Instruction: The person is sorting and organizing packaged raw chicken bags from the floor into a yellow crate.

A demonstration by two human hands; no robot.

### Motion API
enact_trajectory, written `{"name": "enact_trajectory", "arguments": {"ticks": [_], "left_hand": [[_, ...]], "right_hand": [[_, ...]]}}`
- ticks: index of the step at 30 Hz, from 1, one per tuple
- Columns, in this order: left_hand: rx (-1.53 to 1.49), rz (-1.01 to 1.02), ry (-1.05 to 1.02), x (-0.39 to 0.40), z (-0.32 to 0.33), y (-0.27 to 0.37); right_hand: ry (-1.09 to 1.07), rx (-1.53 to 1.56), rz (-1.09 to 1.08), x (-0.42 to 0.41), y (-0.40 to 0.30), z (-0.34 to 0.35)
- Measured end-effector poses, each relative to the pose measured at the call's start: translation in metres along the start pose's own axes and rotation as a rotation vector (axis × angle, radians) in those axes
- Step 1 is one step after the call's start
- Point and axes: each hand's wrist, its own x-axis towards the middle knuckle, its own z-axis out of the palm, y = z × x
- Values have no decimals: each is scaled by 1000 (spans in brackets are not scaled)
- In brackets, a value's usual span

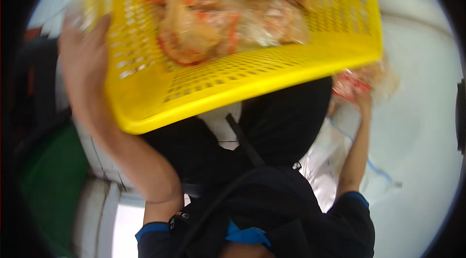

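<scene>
A yellow perforated plastic basket (240, 92) sits tilted in front of me, above my thighs. In it lie several clear plastic packets (204, 28) of tan food with red-orange printing; what the food is cannot be made out. My left hand (85, 39), blurred, grips the basket's left side, with the forearm running along the outside of the rim. Shiny clear film shows by its fingertips. Beyond the basket's right corner, my right hand (361, 96) holds a clear packet with red printing (351, 82). Its fingers are partly hidden by the packet.
A pale smooth surface (415, 130) extends along the right, with a blue line or cord (378, 170) across it. White plastic sheeting (324, 163) lies by my right thigh. To the left are a dark object (40, 87), a green surface (54, 185) and white tiles (102, 159).
</scene>
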Motion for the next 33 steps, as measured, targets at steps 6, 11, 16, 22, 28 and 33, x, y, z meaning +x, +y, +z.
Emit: {"name": "enact_trajectory", "arguments": {"ticks": [6, 11, 16, 22, 28, 33], "left_hand": [[-92, -25, 13, -3, -12, -8], [67, 63, 28, 4, 1, -16], [485, 343, 304, -5, -17, -22], [55, 43, 164, -8, 0, 12], [98, -66, 189, -13, -5, 14], [101, -81, 171, -15, -11, 20]], "right_hand": [[-290, 437, 439, -38, -42, 23], [59, 182, -30, -60, -110, -156], [-79, 801, -1220, -92, -401, -227], [-119, -284, -1282, -101, -567, -97], [-199, -111, -1296, -41, -519, -128], [495, 205, -1150, -57, -286, -211]]}}
